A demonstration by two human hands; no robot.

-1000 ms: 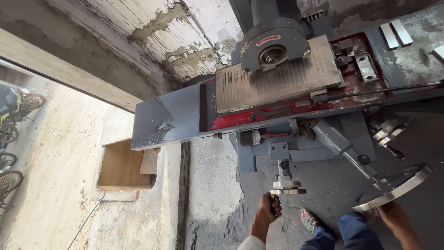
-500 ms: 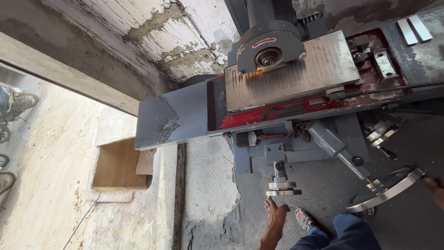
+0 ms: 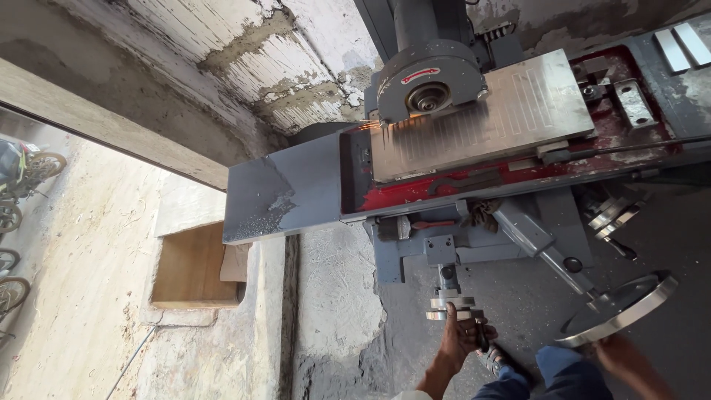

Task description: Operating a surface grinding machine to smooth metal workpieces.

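Note:
A grey surface grinder stands before me. Its round wheel guard sits over the left end of the ribbed steel plate on the red-edged table, and orange sparks fly at the plate's left edge. My left hand is closed on the handle of the small handwheel at the machine's front. At the bottom right, my right hand grips the lower rim of the large shiny handwheel.
A rough concrete wall rises behind the grinder. A wooden box sits in a recess to the left, with parked bicycles beyond it. Flat metal bars lie at the upper right. My jeans and sandal show below.
The plate has slid right under the wheel, which now meets its left end with sparks. My left hand left the small handwheel, then closed on its handle again.

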